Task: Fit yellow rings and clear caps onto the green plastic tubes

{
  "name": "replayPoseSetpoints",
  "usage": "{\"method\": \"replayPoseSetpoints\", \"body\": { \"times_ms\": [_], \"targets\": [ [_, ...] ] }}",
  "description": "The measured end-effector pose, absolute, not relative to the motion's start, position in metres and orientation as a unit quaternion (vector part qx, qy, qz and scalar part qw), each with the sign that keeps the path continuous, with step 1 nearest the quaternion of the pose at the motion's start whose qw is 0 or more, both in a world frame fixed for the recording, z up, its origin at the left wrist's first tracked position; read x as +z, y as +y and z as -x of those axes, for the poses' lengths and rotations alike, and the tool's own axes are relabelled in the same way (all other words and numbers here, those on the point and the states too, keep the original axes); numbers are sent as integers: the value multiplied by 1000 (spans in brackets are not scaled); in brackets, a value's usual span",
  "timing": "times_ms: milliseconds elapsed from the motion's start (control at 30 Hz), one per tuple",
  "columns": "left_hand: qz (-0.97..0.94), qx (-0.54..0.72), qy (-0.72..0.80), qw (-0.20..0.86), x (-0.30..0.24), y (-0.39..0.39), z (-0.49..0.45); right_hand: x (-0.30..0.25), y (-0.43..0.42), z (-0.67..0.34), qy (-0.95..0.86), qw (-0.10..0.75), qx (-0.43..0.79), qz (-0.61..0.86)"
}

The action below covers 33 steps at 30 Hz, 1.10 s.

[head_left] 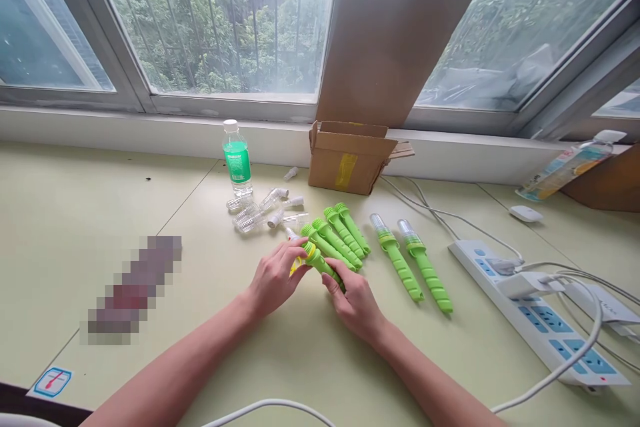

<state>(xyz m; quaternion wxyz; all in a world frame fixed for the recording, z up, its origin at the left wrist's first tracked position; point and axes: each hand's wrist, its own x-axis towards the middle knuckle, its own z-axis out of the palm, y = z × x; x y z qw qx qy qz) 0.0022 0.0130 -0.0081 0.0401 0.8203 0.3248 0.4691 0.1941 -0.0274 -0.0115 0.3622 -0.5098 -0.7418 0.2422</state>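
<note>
My right hand [357, 300] is closed around the ridged body of a green plastic handle [326, 268]. At its threaded upper end, the fingers of my left hand [277, 277] pinch the rim, where a yellow ring [311, 253] shows. More yellow pieces [296, 265] lie partly hidden beside my left fingers. Just beyond my hands, several similar green handles [340, 235] lie side by side without clear tops. To the right lie two green handles with clear caps fitted [397, 257]. Several loose clear plastic caps [253, 217] with white ends are scattered behind my left hand.
A bottle with a green label [237, 163] stands behind the clear caps. An open cardboard box [345, 160] is against the window wall. On the right are a white power strip [530, 313] with cables and a tilted drink bottle [565, 167]. A cable [270, 403] crosses the front.
</note>
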Motion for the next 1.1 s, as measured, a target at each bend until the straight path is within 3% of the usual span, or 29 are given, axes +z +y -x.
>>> {"method": "replayPoseSetpoints", "body": {
  "times_ms": [267,600,1100],
  "targets": [
    [-838,444,307,76,-3,14,1,-8,-25,-198,-717,378,348,472],
    [-832,478,282,24,-6,13,1,-9,-27,-196,-666,390,429,469],
    [-826,467,315,15,-7,13,0,0,-25,-196,-708,379,378,460]
  ]
}}
